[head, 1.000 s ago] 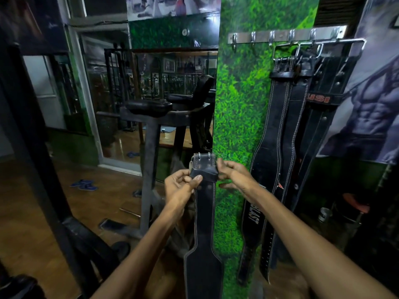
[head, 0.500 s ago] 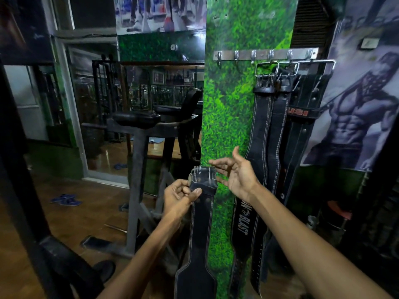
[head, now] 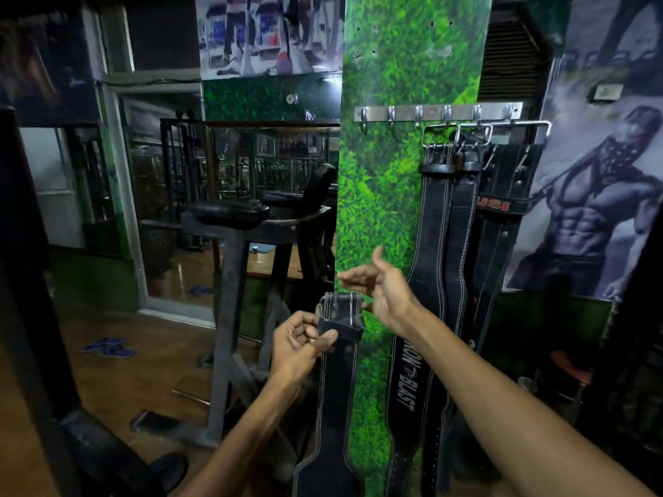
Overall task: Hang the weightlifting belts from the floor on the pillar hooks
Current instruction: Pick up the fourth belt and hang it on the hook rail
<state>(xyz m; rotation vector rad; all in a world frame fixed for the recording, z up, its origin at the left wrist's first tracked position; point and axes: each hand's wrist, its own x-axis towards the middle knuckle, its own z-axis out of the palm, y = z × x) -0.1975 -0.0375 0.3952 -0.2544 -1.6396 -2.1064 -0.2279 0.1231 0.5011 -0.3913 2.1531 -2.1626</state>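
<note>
At the foot of the green pillar (head: 401,217), the left hand (head: 299,347) grips a black belt (head: 337,396) just under its buckle (head: 339,308), thumb across the front of the leather loop and fingers curled behind. This belt hangs straight down from that grip, its wider back part reaching the bottom edge of the view, in front of the pillar's left side and well below the hooks.

To the right of the buckle, the right hand (head: 385,288) is spread and holds nothing, palm turned leftward, thumb up, fingers reaching toward the buckle without touching it.

High on the pillar a metal hook rail (head: 437,112) carries six hooks. Its two left hooks are bare. From the right hooks hang several black belts: one with white stitching (head: 430,224), a second (head: 461,227) just beside it, and a third (head: 502,206) with red letters farther right, partly over the pillar's edge. Large metal buckles (head: 455,132) catch on the hooks. White lettering shows low on the first belt.

Left of the pillar stands a dark gym machine (head: 236,245) on a wooden floor (head: 125,371), with blue sandals (head: 109,347) lying nearby. A muscular-figure poster (head: 595,209) covers the right wall.
</note>
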